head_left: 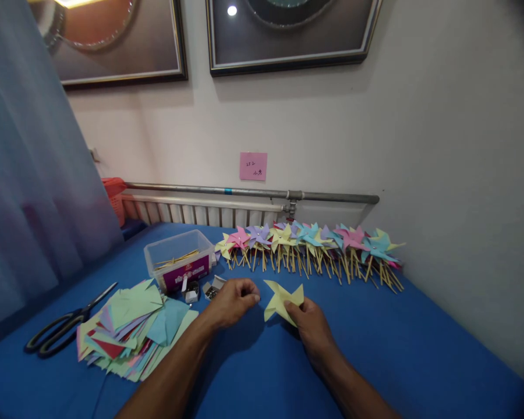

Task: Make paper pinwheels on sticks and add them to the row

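Head view — sticks (177, 259) in tub (187, 277), yellow pinwheel (278, 299) in right hand (312, 325) — left hand (234, 304) pinched

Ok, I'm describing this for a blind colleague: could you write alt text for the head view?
A person's right hand holds a yellow paper pinwheel above a blue surface, the left hand curled beside it. Colourful pinwheels on sticks lie in a row behind; to the left are a paper pile, scissors and a clear tub holding thin sticks.

A matt paper pinwheel (279, 298) and matt paper sheets (135, 305) contrast with a smooth, translucent plastic box (157, 255), metal scissor blades (103, 295) and wooden sticks (305, 266).
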Available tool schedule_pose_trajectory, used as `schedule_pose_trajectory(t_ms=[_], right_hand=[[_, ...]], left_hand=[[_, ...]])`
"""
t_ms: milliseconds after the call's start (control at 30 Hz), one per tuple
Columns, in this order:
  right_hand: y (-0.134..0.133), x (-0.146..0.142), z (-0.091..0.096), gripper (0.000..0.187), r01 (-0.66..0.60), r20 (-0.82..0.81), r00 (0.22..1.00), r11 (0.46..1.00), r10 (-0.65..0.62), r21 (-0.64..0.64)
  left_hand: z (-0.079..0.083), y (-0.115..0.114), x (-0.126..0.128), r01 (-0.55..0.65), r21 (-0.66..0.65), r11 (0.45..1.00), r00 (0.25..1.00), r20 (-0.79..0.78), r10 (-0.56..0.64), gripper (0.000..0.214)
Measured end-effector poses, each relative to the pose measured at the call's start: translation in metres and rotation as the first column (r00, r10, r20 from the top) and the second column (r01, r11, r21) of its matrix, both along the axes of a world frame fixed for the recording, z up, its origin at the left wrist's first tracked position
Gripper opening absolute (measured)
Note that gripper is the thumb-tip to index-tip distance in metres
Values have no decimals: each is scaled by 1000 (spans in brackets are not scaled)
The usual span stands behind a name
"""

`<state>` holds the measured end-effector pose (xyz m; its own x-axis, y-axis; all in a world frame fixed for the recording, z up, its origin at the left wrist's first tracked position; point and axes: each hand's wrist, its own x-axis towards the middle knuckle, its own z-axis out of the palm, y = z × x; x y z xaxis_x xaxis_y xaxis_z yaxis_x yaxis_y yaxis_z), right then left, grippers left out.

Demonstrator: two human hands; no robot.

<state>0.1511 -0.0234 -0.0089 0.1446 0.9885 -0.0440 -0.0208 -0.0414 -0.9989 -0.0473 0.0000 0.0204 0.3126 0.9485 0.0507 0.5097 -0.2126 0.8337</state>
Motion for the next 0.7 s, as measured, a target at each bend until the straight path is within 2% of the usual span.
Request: schedule_pose_trajectory(t_ms=[67, 200, 300, 433, 567, 700], right_hand=[[1, -1, -1, 37, -15, 17, 1000, 1000, 15, 12], [4, -2, -9, 41, -9, 53, 999, 997, 5, 76], [7, -1, -13, 43, 18, 63, 998, 994, -25, 110], [5, -2, -12, 45, 24, 20, 999, 991, -26, 129], [4, -5, -12, 42, 14, 39, 999, 989, -20, 150], [4, -7, -13, 41, 0, 53, 999, 986, -9, 169]], left_hand=[[0, -3, 10, -43, 17, 999, 989, 141, 40, 13], [-6, -8, 29, -156, 101, 983, 964, 234, 129, 8], [-13, -8, 37, -232, 84, 969, 908, 377, 184, 7], [-20, -11, 44, -175, 1, 985, 841, 520, 149, 6], [-22, -16, 48, -101, 120, 988, 838, 546, 20, 5], [-21, -17, 47, -88, 184, 979, 873, 488, -14, 8]])
